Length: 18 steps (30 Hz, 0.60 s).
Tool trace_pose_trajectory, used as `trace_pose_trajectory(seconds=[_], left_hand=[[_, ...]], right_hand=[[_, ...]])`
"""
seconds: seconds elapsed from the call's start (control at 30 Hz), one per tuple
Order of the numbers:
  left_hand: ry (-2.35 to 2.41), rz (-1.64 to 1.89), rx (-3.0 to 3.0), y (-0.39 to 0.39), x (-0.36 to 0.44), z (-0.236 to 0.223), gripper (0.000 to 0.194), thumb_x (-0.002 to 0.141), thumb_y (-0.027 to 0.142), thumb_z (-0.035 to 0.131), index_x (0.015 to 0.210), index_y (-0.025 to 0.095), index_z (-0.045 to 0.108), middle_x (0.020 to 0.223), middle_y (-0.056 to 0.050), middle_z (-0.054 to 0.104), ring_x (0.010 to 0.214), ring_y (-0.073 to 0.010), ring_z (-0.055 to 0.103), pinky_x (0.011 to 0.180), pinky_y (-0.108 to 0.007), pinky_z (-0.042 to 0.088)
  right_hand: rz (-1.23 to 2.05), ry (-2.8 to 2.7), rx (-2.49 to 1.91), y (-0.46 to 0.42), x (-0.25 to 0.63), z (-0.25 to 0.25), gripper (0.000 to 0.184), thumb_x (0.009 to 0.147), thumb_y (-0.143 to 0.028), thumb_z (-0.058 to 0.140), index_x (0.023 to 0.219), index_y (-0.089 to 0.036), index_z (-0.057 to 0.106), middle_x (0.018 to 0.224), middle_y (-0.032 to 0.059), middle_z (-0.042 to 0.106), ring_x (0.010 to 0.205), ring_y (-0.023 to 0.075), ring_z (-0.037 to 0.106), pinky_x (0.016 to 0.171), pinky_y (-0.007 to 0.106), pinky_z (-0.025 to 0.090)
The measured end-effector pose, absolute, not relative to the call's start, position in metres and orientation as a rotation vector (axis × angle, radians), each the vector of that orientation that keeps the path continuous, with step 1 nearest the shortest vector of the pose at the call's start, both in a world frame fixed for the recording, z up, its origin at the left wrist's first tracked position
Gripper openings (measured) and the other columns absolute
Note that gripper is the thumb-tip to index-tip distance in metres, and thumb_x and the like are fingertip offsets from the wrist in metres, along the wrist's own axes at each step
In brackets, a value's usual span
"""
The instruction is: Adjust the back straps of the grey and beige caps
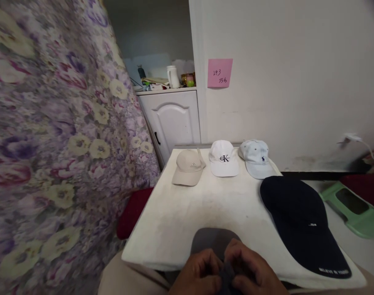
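Both of my hands meet at the near edge of the white table [181, 213]. My left hand [197, 272] and my right hand [254, 272] pinch the back of a grey cap [213, 241], whose brim points away from me on the table. A navy cap [300, 223] with small white lettering lies to the right of my hands. Along the far edge sit a beige cap [188, 167], a white cap [224, 157] with a black logo, and a pale blue cap [257, 157].
A flowered purple curtain [58, 135] hangs close on the left. Behind the table is a white wall with a pink note [219, 73], and a white cabinet [171, 121] holding a jug and clutter. A green stool [352, 209] lies on the floor to the right.
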<state>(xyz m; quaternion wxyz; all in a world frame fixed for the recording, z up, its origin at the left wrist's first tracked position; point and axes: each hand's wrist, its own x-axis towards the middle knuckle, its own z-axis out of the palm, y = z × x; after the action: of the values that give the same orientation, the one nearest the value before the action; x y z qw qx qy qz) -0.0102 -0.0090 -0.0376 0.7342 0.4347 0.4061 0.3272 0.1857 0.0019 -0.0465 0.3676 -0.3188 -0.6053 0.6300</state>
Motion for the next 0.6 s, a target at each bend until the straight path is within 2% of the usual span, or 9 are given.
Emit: trace_pose_trajectory(seconds=[0.1,0.27,0.37,0.47,0.6], left_hand=[[0.935,0.785,0.986,-0.009,-0.010,-0.039,0.035,0.062,0.037,0.079,0.062,0.021,0.047,0.061,0.007,0.044,0.059,-0.0103,0.034,0.057,-0.028,0.023],[0.870,0.828,0.946,-0.010,-0.011,-0.040,0.028,0.066,0.032,0.075,0.068,0.020,0.050,0.066,0.006,0.048,0.061,-0.0106,0.037,0.058,-0.028,0.024],[0.835,0.829,0.925,-0.010,-0.010,-0.038,0.027,0.065,0.030,0.076,0.074,0.020,0.052,0.066,0.007,0.047,0.061,-0.0104,0.034,0.058,-0.027,0.023],[0.838,0.774,0.932,-0.012,-0.011,-0.033,0.024,0.069,0.028,0.074,0.083,0.019,0.056,0.073,0.005,0.051,0.067,-0.0118,0.039,0.062,-0.027,0.027],[0.918,0.673,1.045,-0.015,-0.012,-0.026,0.025,0.074,0.038,0.072,0.081,0.016,0.063,0.076,0.001,0.056,0.074,-0.0153,0.047,0.070,-0.029,0.032]], right_hand=[[1.637,-1.573,-0.810,0.002,0.187,-0.047,0.025,0.081,-0.046,0.062,0.084,-0.024,0.051,0.084,-0.0012,0.046,0.077,0.0194,0.044,0.070,0.033,0.035],[1.640,-1.570,-0.808,0.002,0.190,-0.048,0.021,0.083,-0.043,0.063,0.083,-0.024,0.052,0.083,-0.0017,0.047,0.076,0.0186,0.044,0.070,0.033,0.035],[1.642,-1.570,-0.798,0.002,0.190,-0.048,0.021,0.082,-0.043,0.063,0.083,-0.024,0.053,0.083,-0.0015,0.047,0.075,0.0187,0.044,0.070,0.033,0.036],[1.631,-1.580,-0.795,0.003,0.191,-0.048,0.019,0.081,-0.041,0.064,0.083,-0.024,0.056,0.084,-0.0010,0.050,0.076,0.0187,0.046,0.070,0.033,0.036],[1.690,-1.527,-0.776,0.003,0.191,-0.048,0.016,0.079,-0.035,0.070,0.083,-0.023,0.062,0.085,-0.0012,0.053,0.077,0.0176,0.049,0.070,0.031,0.037]])
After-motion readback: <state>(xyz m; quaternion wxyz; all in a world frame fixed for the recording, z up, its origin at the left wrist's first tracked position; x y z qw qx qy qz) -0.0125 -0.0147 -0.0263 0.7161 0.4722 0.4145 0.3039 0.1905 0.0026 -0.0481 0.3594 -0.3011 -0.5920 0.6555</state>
